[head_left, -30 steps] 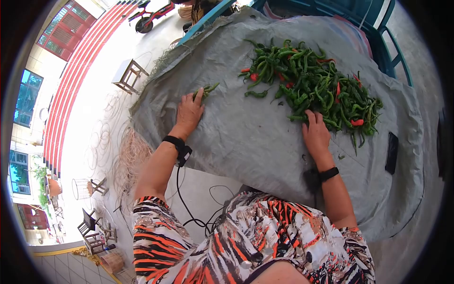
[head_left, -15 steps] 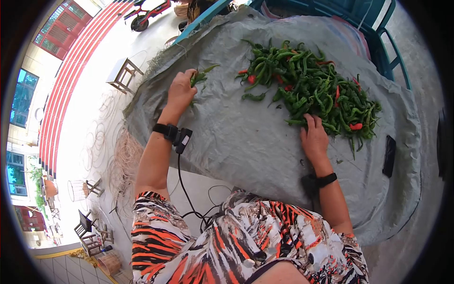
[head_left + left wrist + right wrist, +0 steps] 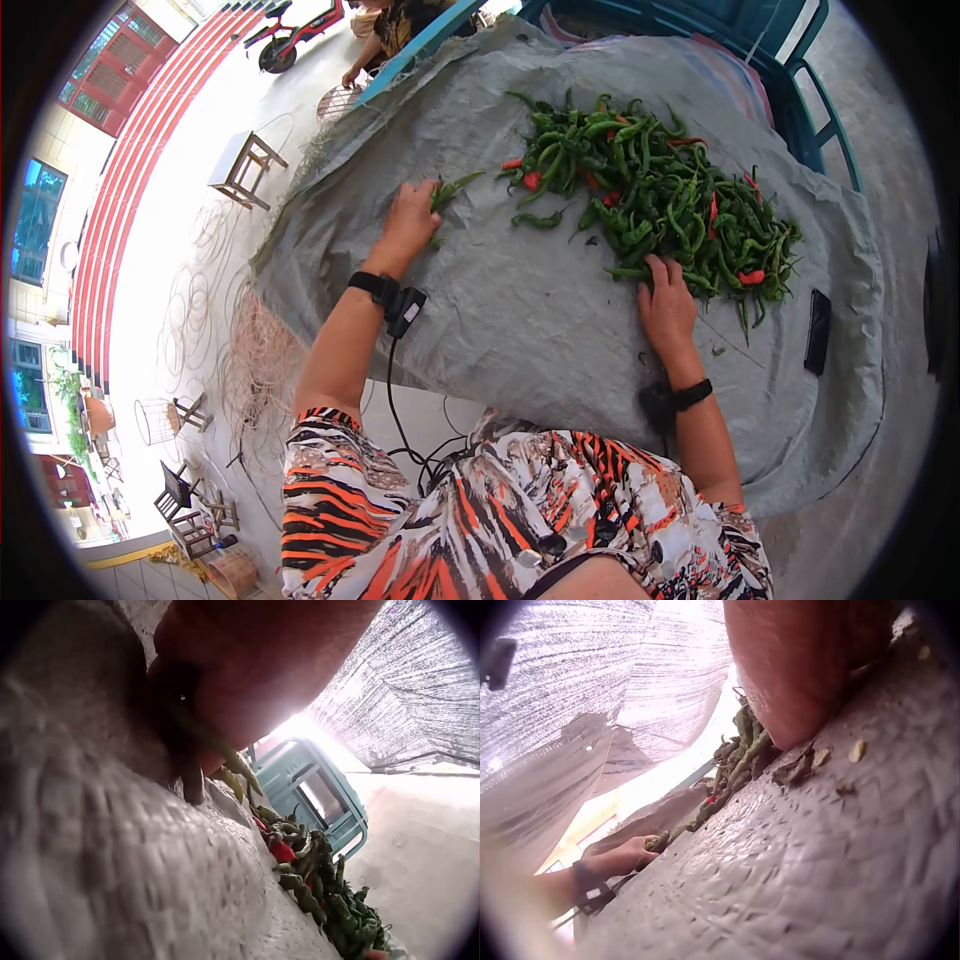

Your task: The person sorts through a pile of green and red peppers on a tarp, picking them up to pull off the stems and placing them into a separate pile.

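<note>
Several green chili peppers (image 3: 457,188) are gripped in my left hand (image 3: 408,222), low over the grey woven sheet (image 3: 500,300) at its left side. Their tips stick out past the fingers, and in the left wrist view one slim chili pepper (image 3: 238,766) shows under the hand. My right hand (image 3: 668,308) rests on the sheet at the near edge of a big chili pile (image 3: 660,190), mostly green with a few red ones. Its fingertips touch the lowest peppers. A single green chili pepper (image 3: 537,220) lies just left of the pile.
A black phone (image 3: 817,332) lies on the sheet at the right. Behind the sheet rises the teal metal frame (image 3: 830,120) of a cart. Off to the left stand a wooden stool (image 3: 245,170) and a red bike (image 3: 290,40). Another person (image 3: 405,30) is at the top.
My left hand rose a little with the chili peppers, then came down again slightly to the right. My right hand has stayed at the pile's edge. Another person's arm has come into view.
</note>
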